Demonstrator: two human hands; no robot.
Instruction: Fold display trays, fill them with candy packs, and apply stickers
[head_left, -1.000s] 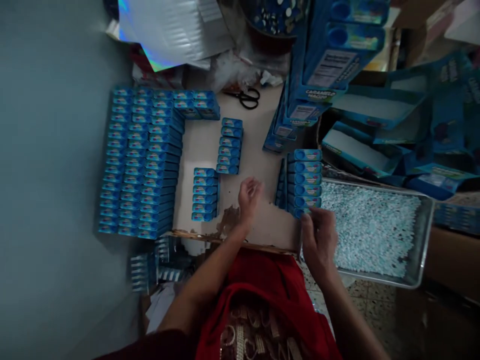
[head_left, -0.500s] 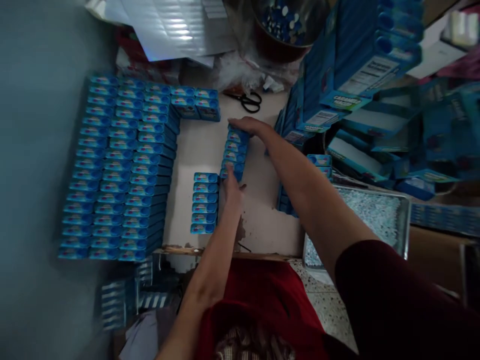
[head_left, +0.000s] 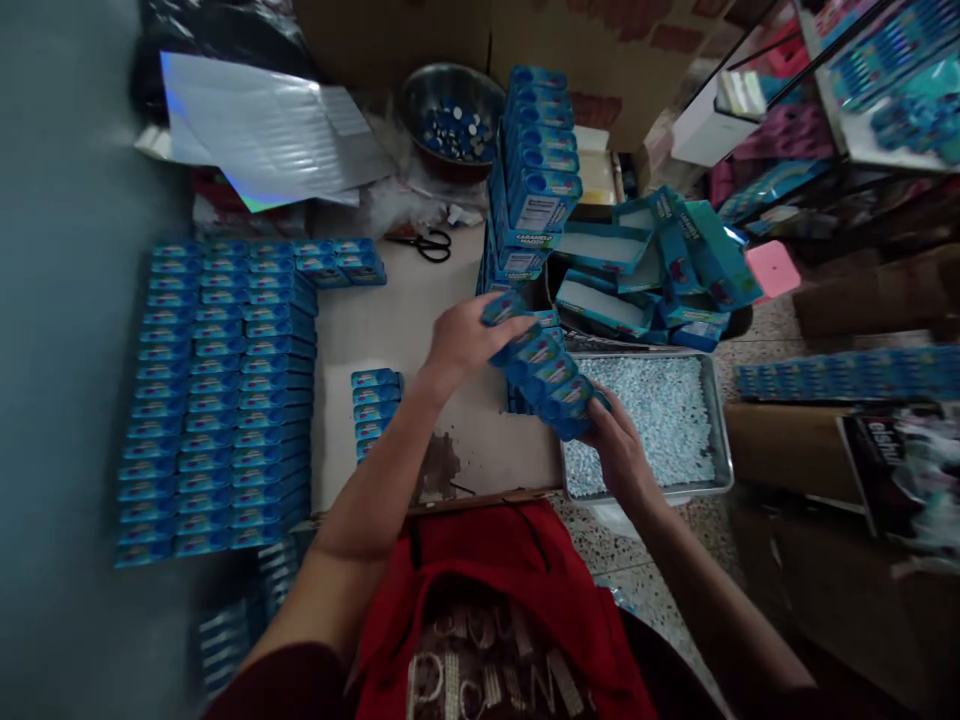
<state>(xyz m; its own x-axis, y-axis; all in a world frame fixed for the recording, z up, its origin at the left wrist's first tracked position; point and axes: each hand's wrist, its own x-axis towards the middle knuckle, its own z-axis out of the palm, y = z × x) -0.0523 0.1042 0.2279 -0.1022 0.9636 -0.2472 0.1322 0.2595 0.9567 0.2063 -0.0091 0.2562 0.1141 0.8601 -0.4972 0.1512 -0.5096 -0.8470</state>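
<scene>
Between my two hands a row of several small blue boxes (head_left: pixel 547 375) is squeezed end to end, tilted down toward the right. My left hand (head_left: pixel 469 340) is closed on its upper left end, thumb along the top. At the lower right end, my right hand (head_left: pixel 619 440) grips the last box. The row hangs over the table's right side, and its lower end reaches the near left corner of a metal tray (head_left: pixel 724 470) of small pale blue and white pieces. A shorter row of matching boxes (head_left: pixel 375 395) stands on the table, partly hidden by my left forearm.
A large block of blue boxes (head_left: pixel 217 400) fills the table's left side. Black-handled scissors (head_left: pixel 431 246) and a metal bowl (head_left: pixel 454 75) lie farther back. Tall stacked blue cartons (head_left: pixel 541 195) rise behind the held row. Opened cartons (head_left: pixel 607 300) are heaped to the right.
The row of boxes has been lifted off the table and carried right, toward the tray, turning to a slant. My right hand has shifted from its far end to its lower right end.
</scene>
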